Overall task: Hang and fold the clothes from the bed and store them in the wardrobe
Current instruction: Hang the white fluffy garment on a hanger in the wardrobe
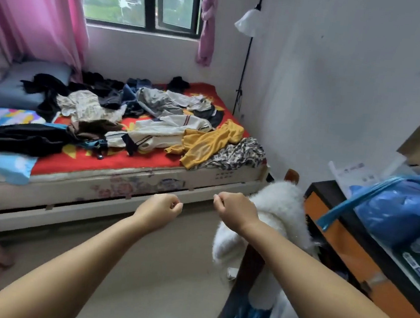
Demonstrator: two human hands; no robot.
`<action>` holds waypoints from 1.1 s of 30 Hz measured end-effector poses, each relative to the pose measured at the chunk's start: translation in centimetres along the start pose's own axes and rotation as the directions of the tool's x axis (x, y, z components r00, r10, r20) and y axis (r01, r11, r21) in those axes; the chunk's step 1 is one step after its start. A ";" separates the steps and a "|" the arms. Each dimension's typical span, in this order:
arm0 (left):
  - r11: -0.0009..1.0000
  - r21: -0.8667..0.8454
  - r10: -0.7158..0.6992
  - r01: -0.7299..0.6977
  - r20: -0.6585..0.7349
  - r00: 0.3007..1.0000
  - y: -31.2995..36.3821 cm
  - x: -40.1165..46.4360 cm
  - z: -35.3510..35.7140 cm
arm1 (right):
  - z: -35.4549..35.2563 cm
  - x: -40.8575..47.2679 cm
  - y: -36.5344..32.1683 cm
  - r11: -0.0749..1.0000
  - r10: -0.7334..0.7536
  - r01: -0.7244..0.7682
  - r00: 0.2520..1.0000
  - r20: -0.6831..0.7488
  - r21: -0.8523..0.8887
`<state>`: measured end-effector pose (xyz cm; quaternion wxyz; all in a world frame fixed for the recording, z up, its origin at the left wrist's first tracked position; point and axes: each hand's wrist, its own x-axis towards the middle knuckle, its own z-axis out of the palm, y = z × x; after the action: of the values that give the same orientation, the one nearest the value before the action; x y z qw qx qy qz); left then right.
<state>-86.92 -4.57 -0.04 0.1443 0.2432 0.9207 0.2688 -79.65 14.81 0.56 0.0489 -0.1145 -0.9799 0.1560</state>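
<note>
Both hands, left hand (pixel 158 209) and right hand (pixel 234 210), hover with fingers curled, empty; clothes (pixel 141 115) lie unsorted across the bed (pixel 123 188).

Open floor (pixel 166 270) between viewpoint and bed (pixel 148 191); unobstructed passage forward to mattress edge. Bed surface crowded with loose clothes (pixel 156 117) from pillow end to foot; bare red sheet only along near edge. Right side constricted: chair (pixel 245 279) draped in white fluffy fabric (pixel 276 209), just beside orange cabinet (pixel 344 248) loaded with blue bag (pixel 400 212). Lamp stand (pixel 242 71) against wall past bed corner.
</note>
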 end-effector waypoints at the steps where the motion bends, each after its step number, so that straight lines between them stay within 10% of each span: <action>1: 1.000 -0.005 0.020 -0.020 0.028 0.999 1.3 0.8 1.0 | -0.5 -0.3 1.7 0.999 0.039 -0.039 0.999 -0.009 0.001; 12: 0.952 -0.257 -0.069 0.166 0.347 0.935 5.8 8.1 11.9 | -1.8 0.9 10.0 0.979 0.127 -0.134 0.990 -0.058 -0.153; 18: 0.503 -0.458 -0.335 0.733 0.678 0.654 3.4 11.0 16.0 | 0.6 6.8 8.7 0.915 0.112 0.036 0.934 0.339 -0.402; 24: 0.182 -0.356 -0.276 0.917 0.876 0.395 2.2 12.1 20.6 | 4.4 9.1 9.5 0.671 0.446 0.154 0.698 0.561 -0.725; 28: -0.129 -0.304 -0.126 0.944 0.949 0.289 2.3 12.5 21.8 | 5.3 9.6 9.9 0.740 0.312 0.144 0.792 0.525 -0.657; 33: -0.209 -0.412 -0.063 0.887 0.911 0.408 2.3 14.4 22.1 | 2.9 9.8 10.2 0.957 0.154 -0.084 0.959 0.239 -0.279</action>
<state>-89.37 14.09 -18.67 0.6478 -0.2793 0.3862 0.5944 -87.39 25.78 -4.82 -0.1045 -0.1578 -0.9811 0.0395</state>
